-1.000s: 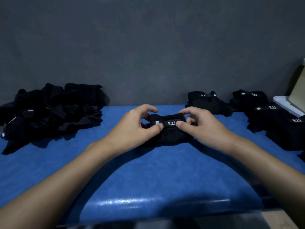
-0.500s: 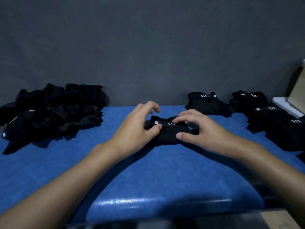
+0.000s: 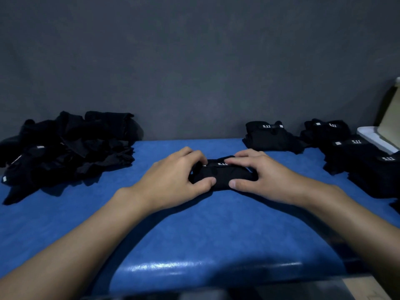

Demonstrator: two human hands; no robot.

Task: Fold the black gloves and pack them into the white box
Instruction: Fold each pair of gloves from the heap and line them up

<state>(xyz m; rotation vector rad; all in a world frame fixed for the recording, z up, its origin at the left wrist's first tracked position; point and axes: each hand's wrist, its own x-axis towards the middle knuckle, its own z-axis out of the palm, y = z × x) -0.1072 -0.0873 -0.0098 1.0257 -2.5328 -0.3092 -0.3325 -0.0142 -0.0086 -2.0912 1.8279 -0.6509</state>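
Pressure replaces pinching: your left hand (image 3: 173, 180) and right hand (image 3: 266, 180), lower than a second ago, clasp the folded glove (image 3: 220, 175), fingers curled over it and thumbs at its near edge, squashing soft black fabric into a compact oblong on the glossy blue mat (image 3: 216, 230), well left of the white box (image 3: 372, 137), so this fold looks nearly done.

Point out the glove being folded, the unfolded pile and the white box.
glove being folded (image 3: 220, 175), head view, middle of its front face.
unfolded pile (image 3: 65, 148), head view, centre of the heap.
white box (image 3: 372, 136), head view, its white rim.
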